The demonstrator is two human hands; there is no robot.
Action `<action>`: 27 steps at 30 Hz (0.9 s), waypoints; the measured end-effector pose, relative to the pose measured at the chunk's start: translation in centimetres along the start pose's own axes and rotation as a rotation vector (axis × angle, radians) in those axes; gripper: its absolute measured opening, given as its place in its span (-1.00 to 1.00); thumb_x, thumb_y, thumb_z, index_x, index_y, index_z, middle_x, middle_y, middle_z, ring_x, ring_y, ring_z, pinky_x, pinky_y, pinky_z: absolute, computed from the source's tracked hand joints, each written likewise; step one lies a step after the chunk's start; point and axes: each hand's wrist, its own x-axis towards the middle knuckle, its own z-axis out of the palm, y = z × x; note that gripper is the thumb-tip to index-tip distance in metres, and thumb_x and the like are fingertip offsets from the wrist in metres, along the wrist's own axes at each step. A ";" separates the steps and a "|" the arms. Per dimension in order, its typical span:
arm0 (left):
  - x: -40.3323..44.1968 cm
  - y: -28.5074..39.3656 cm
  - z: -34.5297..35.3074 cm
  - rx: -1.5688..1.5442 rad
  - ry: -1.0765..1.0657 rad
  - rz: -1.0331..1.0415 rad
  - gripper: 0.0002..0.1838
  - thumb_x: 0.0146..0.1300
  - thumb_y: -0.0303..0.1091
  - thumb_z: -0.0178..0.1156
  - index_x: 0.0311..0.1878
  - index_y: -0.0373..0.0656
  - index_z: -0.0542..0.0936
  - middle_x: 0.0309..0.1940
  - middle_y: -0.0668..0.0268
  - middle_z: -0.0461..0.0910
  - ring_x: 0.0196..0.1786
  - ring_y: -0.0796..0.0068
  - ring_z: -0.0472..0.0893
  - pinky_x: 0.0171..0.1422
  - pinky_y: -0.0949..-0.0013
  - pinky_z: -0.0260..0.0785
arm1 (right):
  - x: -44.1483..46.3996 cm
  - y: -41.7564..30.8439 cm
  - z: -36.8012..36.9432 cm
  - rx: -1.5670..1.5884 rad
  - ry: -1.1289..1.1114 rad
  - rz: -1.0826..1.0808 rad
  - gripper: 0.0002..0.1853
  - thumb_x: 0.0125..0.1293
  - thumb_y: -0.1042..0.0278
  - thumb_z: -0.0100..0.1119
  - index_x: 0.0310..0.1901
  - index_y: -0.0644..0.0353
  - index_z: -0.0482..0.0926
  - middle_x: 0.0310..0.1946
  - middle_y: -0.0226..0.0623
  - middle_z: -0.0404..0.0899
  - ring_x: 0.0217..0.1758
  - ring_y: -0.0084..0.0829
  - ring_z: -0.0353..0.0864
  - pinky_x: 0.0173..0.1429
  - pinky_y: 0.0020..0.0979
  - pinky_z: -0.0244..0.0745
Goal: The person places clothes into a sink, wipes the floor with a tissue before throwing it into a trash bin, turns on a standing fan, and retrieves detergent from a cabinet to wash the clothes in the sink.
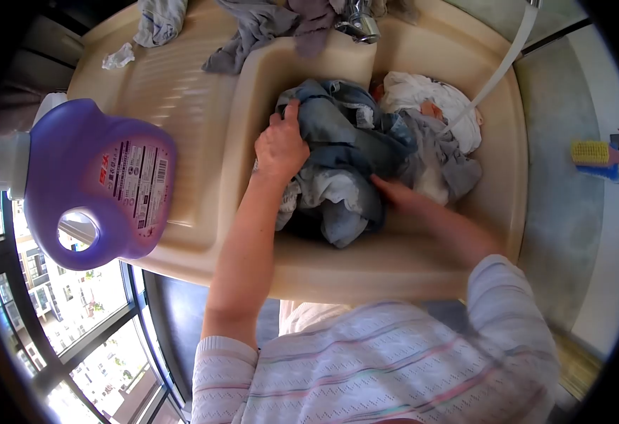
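Note:
A bunched pair of blue-grey jeans or similar denim garment point(337, 134) lies in the basin of a beige laundry sink point(253, 177). At its left edge, my left hand point(283, 145) has its fingers curled closed on the fabric. My right hand point(398, 194) reaches in from the right and touches the lower right side of the denim; its fingertips are tucked out of sight and the arm is slightly blurred. Below the denim, between my hands, bulges a pale grey-and-white cloth point(330, 194). Grey clothing point(458, 166) and white clothing point(440, 99) are heaped to the right.
A large purple detergent bottle point(90, 184) stands on the ribbed washboard point(182, 120) side at left. Grey garments point(246, 28) hang over the back ledge beside a chrome tap point(359, 25). A white hose point(500, 78) runs into the basin. Brushes point(596, 155) are at the right wall.

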 end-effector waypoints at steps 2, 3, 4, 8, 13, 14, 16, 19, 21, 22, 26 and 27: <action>0.2 -0.2 0.1 -0.018 -0.005 -0.024 -0.25 -0.05 -0.40 0.19 0.28 -0.02 0.15 -0.09 0.01 0.43 -0.09 0.00 0.54 -0.04 0.13 0.43 | 1.0 -0.6 2.3 0.243 -0.077 -0.001 -0.29 0.12 -0.29 0.09 0.10 0.18 0.40 -0.01 -0.18 0.48 0.08 -0.31 0.44 0.14 -0.24 0.37; 0.3 -0.4 0.4 -0.054 -0.024 -0.038 -0.24 -0.05 -0.40 0.20 0.28 -0.02 0.14 -0.08 -0.01 0.44 -0.06 -0.02 0.51 0.01 0.12 0.40 | 0.5 -1.1 3.4 0.328 -0.120 -0.015 -0.29 0.11 -0.29 0.10 0.09 0.18 0.41 0.01 -0.19 0.48 0.08 -0.31 0.44 0.16 -0.25 0.36; 0.5 -0.6 0.8 -0.088 -0.044 -0.046 -0.23 -0.06 -0.39 0.21 0.28 -0.01 0.13 -0.08 -0.04 0.46 -0.02 -0.04 0.49 0.05 0.11 0.37 | -0.2 -1.3 4.2 0.417 -0.161 -0.031 -0.29 0.10 -0.29 0.11 0.09 0.18 0.41 0.03 -0.20 0.47 0.09 -0.32 0.43 0.17 -0.26 0.35; 0.6 -0.8 1.8 -0.153 -0.122 -0.048 -0.25 0.00 -0.31 0.21 0.29 -0.17 0.15 -0.03 -0.12 0.45 0.03 -0.12 0.45 0.13 0.16 0.33 | -0.2 -0.9 4.9 0.658 -0.304 -0.137 -0.44 0.11 -0.16 0.18 -0.02 0.13 0.48 -0.07 -0.30 0.54 -0.03 -0.37 0.51 0.11 -0.29 0.40; -0.3 -1.0 3.6 -0.887 -0.597 0.269 -0.36 0.03 -0.24 0.26 0.17 -0.33 0.34 0.08 0.09 0.46 0.09 0.23 0.45 0.19 0.30 0.27 | -10.6 -6.2 1.8 0.576 -0.147 -0.265 -0.55 0.05 0.04 0.27 -0.11 0.15 0.50 -0.22 -0.33 0.58 -0.24 -0.44 0.58 -0.07 -0.37 0.50; -1.1 -0.2 4.2 -1.031 -0.695 0.248 -0.36 0.03 -0.25 0.27 0.18 -0.32 0.34 0.08 0.11 0.46 0.10 0.32 0.43 0.18 0.31 0.26 | -13.6 -7.5 1.4 0.463 -0.089 -0.366 -0.52 0.04 0.05 0.29 -0.08 0.17 0.48 -0.20 -0.34 0.57 -0.23 -0.46 0.57 -0.06 -0.39 0.50; -1.3 0.4 5.4 -1.156 -0.820 0.291 -0.34 0.02 -0.24 0.28 0.18 -0.32 0.35 0.09 0.12 0.45 0.12 0.42 0.39 0.18 0.34 0.25 | -17.4 -9.1 0.6 0.248 -0.002 -0.527 -0.45 0.02 0.05 0.32 -0.03 0.23 0.44 -0.18 -0.32 0.56 -0.21 -0.50 0.56 -0.05 -0.41 0.48; -0.3 -0.1 6.9 -0.802 -0.814 0.545 -0.34 -0.05 -0.19 0.32 0.12 -0.33 0.41 0.07 0.04 0.47 0.08 0.32 0.46 0.15 0.33 0.29 | -19.9 -10.5 0.4 -0.082 0.115 -0.673 -0.37 0.01 0.02 0.33 -0.01 0.34 0.41 -0.15 -0.25 0.55 -0.19 -0.53 0.54 -0.04 -0.41 0.46; -0.1 0.4 1.8 -0.275 -0.793 0.379 -0.30 -0.05 -0.13 0.33 0.15 -0.29 0.39 0.02 0.04 0.50 0.05 0.22 0.48 0.16 0.29 0.30 | -20.7 -11.0 1.3 -0.342 0.210 -0.743 -0.34 0.00 -0.02 0.34 -0.04 0.41 0.42 -0.14 -0.18 0.55 -0.17 -0.53 0.53 -0.03 -0.41 0.45; 0.1 0.4 -0.2 -0.011 -0.771 0.292 -0.29 -0.04 -0.10 0.33 0.16 -0.28 0.38 -0.01 0.05 0.51 0.04 0.17 0.49 0.16 0.27 0.30 | -19.7 -10.7 1.7 -0.451 0.212 -0.793 -0.32 0.01 -0.06 0.31 -0.06 0.44 0.42 -0.18 -0.12 0.55 -0.17 -0.47 0.54 -0.03 -0.40 0.45; 0.3 -1.7 -1.9 -0.410 -0.105 0.145 -0.25 -0.15 0.02 0.32 0.10 -0.25 0.44 -0.14 0.00 0.54 -0.02 0.09 0.52 0.10 0.23 0.35 | -12.7 -9.1 6.8 -1.081 0.328 -0.588 -0.26 0.05 -0.23 0.16 -0.16 0.50 0.44 -0.35 0.13 0.56 -0.19 -0.11 0.59 -0.06 -0.34 0.46; 0.2 -1.5 -2.0 -0.600 -0.004 0.112 -0.24 -0.15 0.05 0.31 0.10 -0.24 0.44 -0.14 0.01 0.53 -0.01 0.13 0.52 0.10 0.24 0.35 | -9.2 -7.6 8.5 -1.123 0.368 -0.632 -0.31 0.06 -0.21 0.15 -0.19 0.45 0.47 -0.35 0.11 0.56 -0.20 -0.05 0.58 -0.10 -0.30 0.46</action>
